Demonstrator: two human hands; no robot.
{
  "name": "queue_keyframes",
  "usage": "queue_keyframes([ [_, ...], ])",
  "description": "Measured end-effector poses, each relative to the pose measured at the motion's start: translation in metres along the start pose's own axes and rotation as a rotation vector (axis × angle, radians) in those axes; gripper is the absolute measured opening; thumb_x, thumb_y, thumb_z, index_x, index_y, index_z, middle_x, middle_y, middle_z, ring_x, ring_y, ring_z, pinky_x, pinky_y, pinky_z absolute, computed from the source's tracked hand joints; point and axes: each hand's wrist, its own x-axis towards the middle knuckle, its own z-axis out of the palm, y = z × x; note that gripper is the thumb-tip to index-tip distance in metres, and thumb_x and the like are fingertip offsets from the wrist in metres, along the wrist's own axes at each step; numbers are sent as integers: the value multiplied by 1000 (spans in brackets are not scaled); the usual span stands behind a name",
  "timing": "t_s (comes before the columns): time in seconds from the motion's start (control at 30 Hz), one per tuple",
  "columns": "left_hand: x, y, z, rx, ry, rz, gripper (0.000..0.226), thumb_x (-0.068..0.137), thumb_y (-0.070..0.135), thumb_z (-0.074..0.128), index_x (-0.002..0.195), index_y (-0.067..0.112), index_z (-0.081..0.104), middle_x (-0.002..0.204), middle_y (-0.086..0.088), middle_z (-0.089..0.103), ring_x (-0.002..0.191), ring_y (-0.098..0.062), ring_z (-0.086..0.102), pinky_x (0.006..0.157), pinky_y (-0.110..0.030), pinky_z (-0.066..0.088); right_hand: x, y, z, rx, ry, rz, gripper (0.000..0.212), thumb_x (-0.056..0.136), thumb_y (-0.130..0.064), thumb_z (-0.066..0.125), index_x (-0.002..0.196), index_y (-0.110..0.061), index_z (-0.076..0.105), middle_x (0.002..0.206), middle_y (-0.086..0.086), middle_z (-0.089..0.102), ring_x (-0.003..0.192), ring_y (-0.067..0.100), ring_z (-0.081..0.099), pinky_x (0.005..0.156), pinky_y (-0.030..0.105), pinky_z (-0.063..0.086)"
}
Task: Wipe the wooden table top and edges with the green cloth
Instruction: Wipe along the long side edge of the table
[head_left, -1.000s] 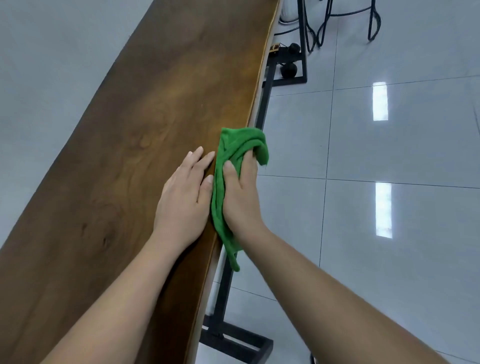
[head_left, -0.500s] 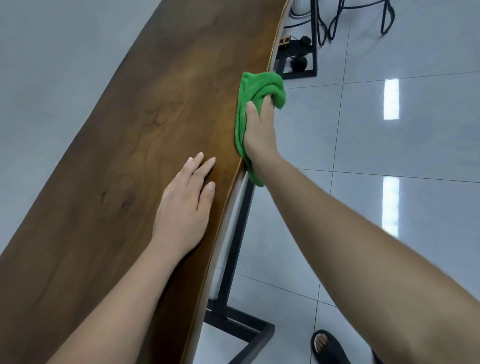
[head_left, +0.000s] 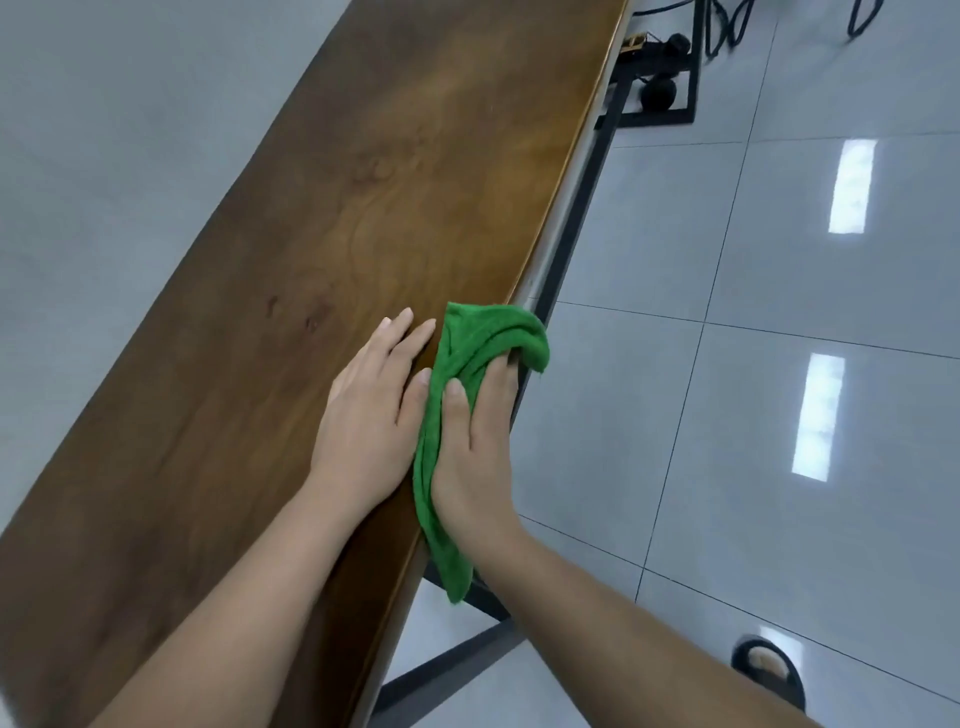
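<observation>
A long, narrow wooden table top (head_left: 363, 218) runs from the lower left to the upper right. The green cloth (head_left: 470, 343) is folded over the table's right edge. My right hand (head_left: 472, 441) grips the cloth against that edge, thumb on top and fingers curled round the side. My left hand (head_left: 371, 410) lies flat on the table top, fingers straight, right beside the cloth. A tail of the cloth hangs below the edge by my right wrist.
A black metal table frame (head_left: 576, 218) runs under the right edge, with a foot bar on the floor at the bottom. Glossy grey tiles (head_left: 779, 364) lie to the right. Dark stool legs and cables stand at the top right. A sandalled foot (head_left: 769, 670) shows at the lower right.
My right hand slid the cloth far along the edge away from me, then back to beside my left hand. My left hand stayed flat on the table.
</observation>
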Motion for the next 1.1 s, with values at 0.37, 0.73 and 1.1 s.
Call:
queue_keyframes([
  [0.37, -81, -3, -6, -24, 44, -179, 64, 115, 66, 20, 171, 40, 39, 181, 17, 30, 169, -8, 22, 135, -56, 27, 192, -19, -43, -152, 59, 14, 73, 117, -24, 36, 175, -12, -6, 184, 6, -4, 170, 20, -2, 138, 46, 5],
  [0.73, -173, -12, -12, -4, 23, -268, 73, 110, 73, 14, 171, 40, 37, 181, 19, 28, 169, -8, 23, 136, -56, 28, 152, -15, -38, -195, 34, 5, 73, 116, -30, 34, 174, -7, -5, 184, 10, -6, 170, 21, -3, 136, 37, 2],
  [1.1, -207, -27, -11, -14, 12, -186, 57, 117, 49, 31, 172, 35, 39, 182, 15, 28, 170, -5, 18, 135, -57, 29, -135, 22, 25, -132, -56, -5, 65, 119, -36, 33, 170, -40, -8, 179, -21, -9, 166, -2, -6, 133, 24, 4],
])
